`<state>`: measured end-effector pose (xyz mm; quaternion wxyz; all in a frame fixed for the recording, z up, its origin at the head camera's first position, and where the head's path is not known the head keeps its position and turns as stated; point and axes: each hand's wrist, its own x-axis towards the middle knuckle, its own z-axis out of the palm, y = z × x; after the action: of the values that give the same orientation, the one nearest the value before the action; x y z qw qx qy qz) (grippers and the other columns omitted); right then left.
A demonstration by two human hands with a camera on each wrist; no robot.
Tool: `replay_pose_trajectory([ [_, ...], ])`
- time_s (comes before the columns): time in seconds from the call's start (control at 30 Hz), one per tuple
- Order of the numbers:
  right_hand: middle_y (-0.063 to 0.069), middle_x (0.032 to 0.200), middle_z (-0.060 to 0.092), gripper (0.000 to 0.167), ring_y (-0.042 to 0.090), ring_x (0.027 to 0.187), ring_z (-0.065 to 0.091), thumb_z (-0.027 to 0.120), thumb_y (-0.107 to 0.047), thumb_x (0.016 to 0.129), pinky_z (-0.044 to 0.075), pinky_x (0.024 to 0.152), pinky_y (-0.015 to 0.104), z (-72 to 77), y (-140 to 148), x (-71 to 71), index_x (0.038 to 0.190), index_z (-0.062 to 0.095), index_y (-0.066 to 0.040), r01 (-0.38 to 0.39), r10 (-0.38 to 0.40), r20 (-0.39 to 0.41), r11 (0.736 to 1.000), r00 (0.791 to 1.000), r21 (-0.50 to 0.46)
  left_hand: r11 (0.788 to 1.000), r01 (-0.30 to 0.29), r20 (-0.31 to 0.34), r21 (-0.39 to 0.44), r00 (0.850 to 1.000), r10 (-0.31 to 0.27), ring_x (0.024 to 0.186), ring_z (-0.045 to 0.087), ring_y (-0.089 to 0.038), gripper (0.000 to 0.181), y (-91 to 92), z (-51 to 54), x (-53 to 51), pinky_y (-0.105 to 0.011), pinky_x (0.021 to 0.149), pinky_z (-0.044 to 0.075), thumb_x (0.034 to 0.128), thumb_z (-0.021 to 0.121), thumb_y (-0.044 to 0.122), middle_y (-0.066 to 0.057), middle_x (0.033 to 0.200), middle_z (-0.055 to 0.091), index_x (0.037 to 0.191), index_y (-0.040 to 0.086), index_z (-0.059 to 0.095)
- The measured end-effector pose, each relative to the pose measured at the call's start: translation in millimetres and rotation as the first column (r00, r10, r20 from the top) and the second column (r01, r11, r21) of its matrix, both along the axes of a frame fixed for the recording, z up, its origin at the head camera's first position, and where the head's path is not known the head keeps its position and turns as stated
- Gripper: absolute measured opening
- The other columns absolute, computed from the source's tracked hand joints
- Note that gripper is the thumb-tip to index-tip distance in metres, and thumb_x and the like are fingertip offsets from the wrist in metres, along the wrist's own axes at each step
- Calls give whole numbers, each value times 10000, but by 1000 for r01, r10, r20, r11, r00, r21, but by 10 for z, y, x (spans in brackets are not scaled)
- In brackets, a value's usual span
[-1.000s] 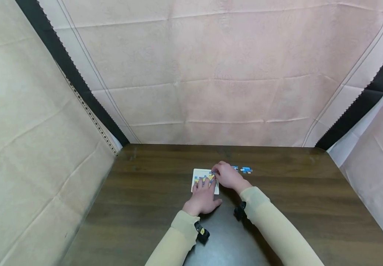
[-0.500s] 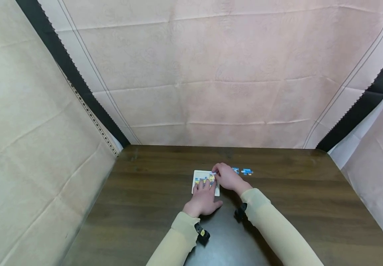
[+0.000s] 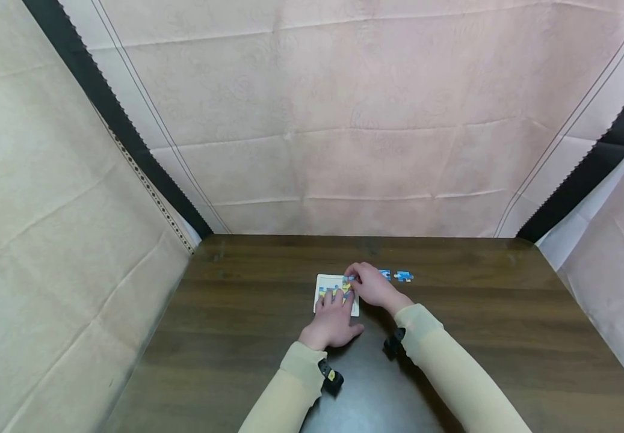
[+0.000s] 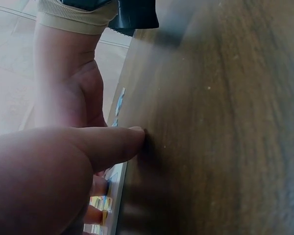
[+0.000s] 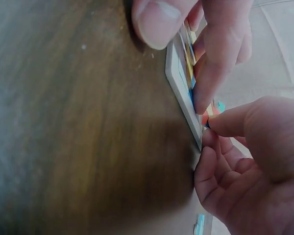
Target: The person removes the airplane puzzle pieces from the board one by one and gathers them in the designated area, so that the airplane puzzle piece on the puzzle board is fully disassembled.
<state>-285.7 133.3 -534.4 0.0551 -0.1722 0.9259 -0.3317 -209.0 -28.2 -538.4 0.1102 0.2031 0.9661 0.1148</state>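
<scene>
A small white-framed jigsaw puzzle tray (image 3: 327, 279) lies on the table, its picture yellow and blue. My left hand (image 3: 331, 325) rests on its near part with fingers spread and straight; the thumb touches the table. At the tray's far right corner my right hand (image 3: 375, 286) pinches a puzzle piece (image 5: 209, 119) between thumb and fingertips. The fingers largely cover that piece; bits of red and blue show in the right wrist view. Whether it sits in its slot, I cannot tell.
Two loose blue puzzle pieces lie right of the tray: one piece (image 3: 404, 276) in full view, the other piece (image 3: 385, 274) partly behind my right hand. The brown wooden table (image 3: 247, 313) ends at a pale fabric wall (image 3: 376, 150) behind.
Both hands stay in nearly the same place. The right fingertips shift only slightly at the tray's corner, and the view moves a little.
</scene>
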Motion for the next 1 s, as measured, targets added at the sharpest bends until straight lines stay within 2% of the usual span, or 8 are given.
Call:
replay_pose_trajectory([
  [0.1, 90, 1173, 658, 176, 255, 1041, 616, 648, -88, 1069, 541, 975, 490, -9, 6, -6, 1236, 701, -74, 1, -1, 10, 1000, 1000, -10, 1000, -7, 10, 7, 1000, 7, 1519, 263, -432, 867, -2, -46, -24, -632, 1212, 254, 1025, 650, 559, -162, 1634, 326, 1690, 110, 322],
  [0.37, 81, 1147, 665, 179, 255, 1036, 609, 658, -94, 1060, 539, 957, 482, -29, 23, -16, 1228, 723, -92, 21, -21, 12, 1000, 1000, -21, 1000, 7, -3, -11, 1000, -7, 1520, 266, -421, 841, 5, 28, 17, -616, 1211, 270, 1032, 641, 552, -150, 1650, 316, 1684, 116, 335],
  [0.6, 65, 1104, 665, 155, 254, 1019, 621, 672, -115, 1059, 540, 924, 492, -37, 39, -9, 1199, 736, -132, 17, -17, 2, 998, 1000, -64, 1000, 0, 4, -10, 1000, 0, 1516, 278, -425, 857, 2, -5, -5, -626, 1213, 264, 1027, 642, 570, -163, 1647, 324, 1688, 123, 329],
  [0.77, 57, 1076, 669, 158, 247, 984, 616, 666, -114, 1063, 541, 899, 483, -51, 66, -17, 1205, 731, -138, 18, -17, 12, 997, 1000, -78, 1000, 3, 1, -10, 1000, -3, 1518, 278, -433, 844, 5, 71, 32, -623, 1212, 268, 1035, 636, 557, -172, 1643, 329, 1683, 109, 334],
  [1.0, 33, 1042, 669, 139, 232, 939, 606, 668, -121, 1062, 538, 854, 449, -51, 87, -20, 1179, 726, -171, 15, -12, 29, 994, 1000, -111, 1000, -10, 18, 16, 1000, 10, 1543, 245, -446, 869, 10, -46, -21, -643, 1228, 231, 1026, 650, 553, -178, 1672, 304, 1695, 116, 309],
])
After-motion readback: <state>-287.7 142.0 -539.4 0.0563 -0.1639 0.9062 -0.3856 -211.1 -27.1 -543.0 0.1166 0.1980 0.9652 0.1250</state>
